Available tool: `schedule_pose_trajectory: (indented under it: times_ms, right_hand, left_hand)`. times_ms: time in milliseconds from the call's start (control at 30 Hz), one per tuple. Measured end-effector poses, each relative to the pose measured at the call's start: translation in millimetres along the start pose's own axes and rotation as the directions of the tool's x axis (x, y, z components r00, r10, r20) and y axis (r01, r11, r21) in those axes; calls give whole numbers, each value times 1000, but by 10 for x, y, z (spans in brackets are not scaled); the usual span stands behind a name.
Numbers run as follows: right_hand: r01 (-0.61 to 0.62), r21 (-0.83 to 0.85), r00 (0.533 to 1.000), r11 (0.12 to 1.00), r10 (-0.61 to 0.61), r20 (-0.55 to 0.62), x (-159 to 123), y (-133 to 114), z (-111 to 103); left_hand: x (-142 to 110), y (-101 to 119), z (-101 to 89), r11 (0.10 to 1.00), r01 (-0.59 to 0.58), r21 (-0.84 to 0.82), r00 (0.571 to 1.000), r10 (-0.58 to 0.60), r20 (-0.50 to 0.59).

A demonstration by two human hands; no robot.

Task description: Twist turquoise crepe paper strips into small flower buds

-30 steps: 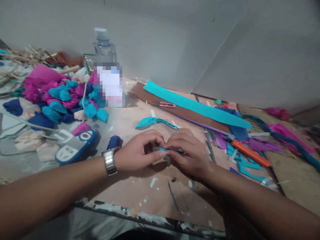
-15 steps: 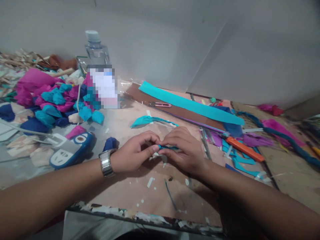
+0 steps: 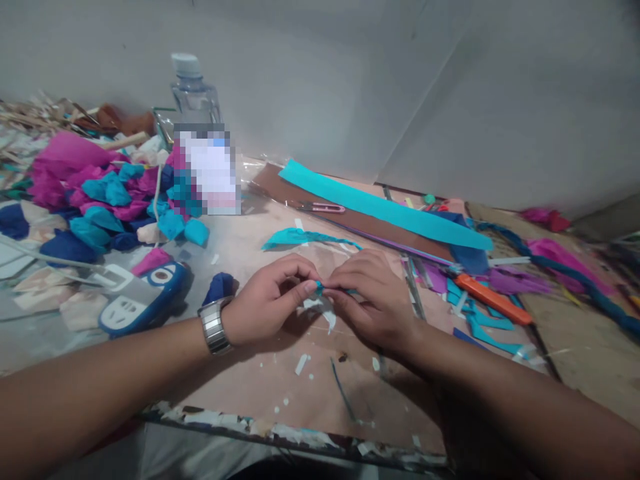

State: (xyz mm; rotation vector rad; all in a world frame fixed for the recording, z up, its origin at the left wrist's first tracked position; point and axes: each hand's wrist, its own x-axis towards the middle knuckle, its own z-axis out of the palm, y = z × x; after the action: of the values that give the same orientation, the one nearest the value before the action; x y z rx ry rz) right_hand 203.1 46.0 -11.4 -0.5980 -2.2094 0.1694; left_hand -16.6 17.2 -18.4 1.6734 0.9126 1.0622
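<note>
Your left hand (image 3: pixel 273 293) and right hand (image 3: pixel 375 300) meet with thumbs and fingers pinched narrow on a small teal piece (image 3: pixel 319 287), centred between them. Just beneath it, at six o'clock, lies a pale scrap (image 3: pixel 329 316). At eleven, near your fingers, is a teal twisted strip (image 3: pixel 295 238); beyond, at twelve, pink-handled snips (image 3: pixel 327 209). Your nine o'clock has a navy crumple (image 3: pixel 220 287), then a blue-and-white power strip (image 3: pixel 145 300). At three sits an orange cutter (image 3: pixel 495 300) on the surface (image 3: pixel 240 380).
</note>
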Motion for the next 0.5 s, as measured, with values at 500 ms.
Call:
schedule_pose_trajectory:
  times_ms: [500]
  right_hand:
    - [-47,-176,995,983,62,83,6,-56,37]
  left_hand:
    - [-37,-32,26,984,-76,160,988,96,-119]
